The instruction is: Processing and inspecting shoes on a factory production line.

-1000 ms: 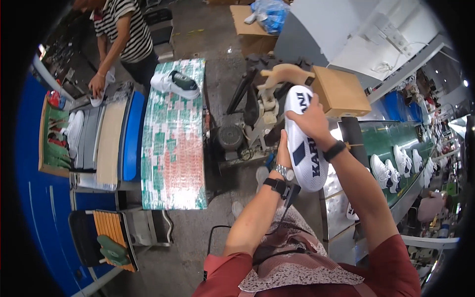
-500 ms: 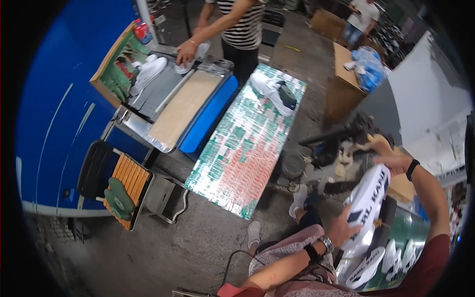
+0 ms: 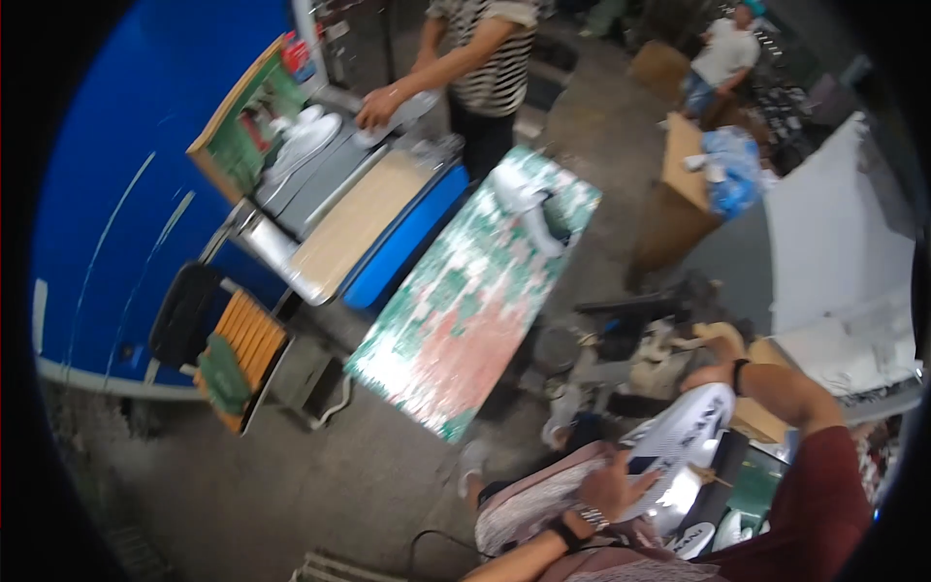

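A white shoe sole (image 3: 679, 441) with dark lettering is held slantwise between my two hands at the lower right. My right hand (image 3: 710, 374) is wrapped round its far end. Against the near end rests my left hand (image 3: 609, 487), with thumb and a finger apart on its edge; motion blurs the fingers. Below the held sole, part of another white lettered sole (image 3: 690, 539) shows on the bench beside me. My right arm and sleeve hide much of that bench.
A wrapped green-and-red table (image 3: 456, 325) stands ahead, bearing a white and green sneaker (image 3: 551, 225). Behind it, a person in stripes handles a pale shoe at a conveyor (image 3: 364, 218). A slatted chair (image 3: 254, 325) stands left. Machinery (image 3: 645, 349) and a cardboard box (image 3: 669, 218) are right.
My view has turned slightly, and both hands with the shoe sole have shifted left and a little downward in the picture. My right sleeve now covers more of the bench.
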### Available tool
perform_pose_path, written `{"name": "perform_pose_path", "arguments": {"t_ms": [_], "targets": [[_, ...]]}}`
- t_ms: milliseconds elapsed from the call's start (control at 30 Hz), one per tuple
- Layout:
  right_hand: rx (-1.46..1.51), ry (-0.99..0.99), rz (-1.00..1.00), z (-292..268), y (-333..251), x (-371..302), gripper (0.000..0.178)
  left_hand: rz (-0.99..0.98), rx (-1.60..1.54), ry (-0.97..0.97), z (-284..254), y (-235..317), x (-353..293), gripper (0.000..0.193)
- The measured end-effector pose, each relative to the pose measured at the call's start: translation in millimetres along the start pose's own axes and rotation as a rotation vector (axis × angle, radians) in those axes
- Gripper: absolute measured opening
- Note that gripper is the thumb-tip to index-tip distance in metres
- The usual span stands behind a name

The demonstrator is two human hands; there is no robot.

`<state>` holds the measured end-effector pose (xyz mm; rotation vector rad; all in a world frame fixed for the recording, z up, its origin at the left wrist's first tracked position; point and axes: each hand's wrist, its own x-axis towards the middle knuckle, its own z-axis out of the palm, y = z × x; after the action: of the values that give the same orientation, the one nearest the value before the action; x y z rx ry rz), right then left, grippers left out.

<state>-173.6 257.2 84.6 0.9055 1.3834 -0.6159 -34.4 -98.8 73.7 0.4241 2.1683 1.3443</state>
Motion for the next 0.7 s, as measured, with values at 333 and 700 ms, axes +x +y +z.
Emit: {"name": "perform_pose_path", "arguments": {"t_ms": [333, 700], "targets": [[-0.775, 0.903, -0.942, 4.9, 16.9, -28.9, 0.083, 0.026, -0.146, 0.087, 2.2, -13.4, -4.3, 0.057], [-0.489, 1.037, -0.735, 28.1, 10.0, -37.4, 0.064, 0.243, -0.242, 0.118, -2.5, -40.5, -0.8, 0.068]]}}
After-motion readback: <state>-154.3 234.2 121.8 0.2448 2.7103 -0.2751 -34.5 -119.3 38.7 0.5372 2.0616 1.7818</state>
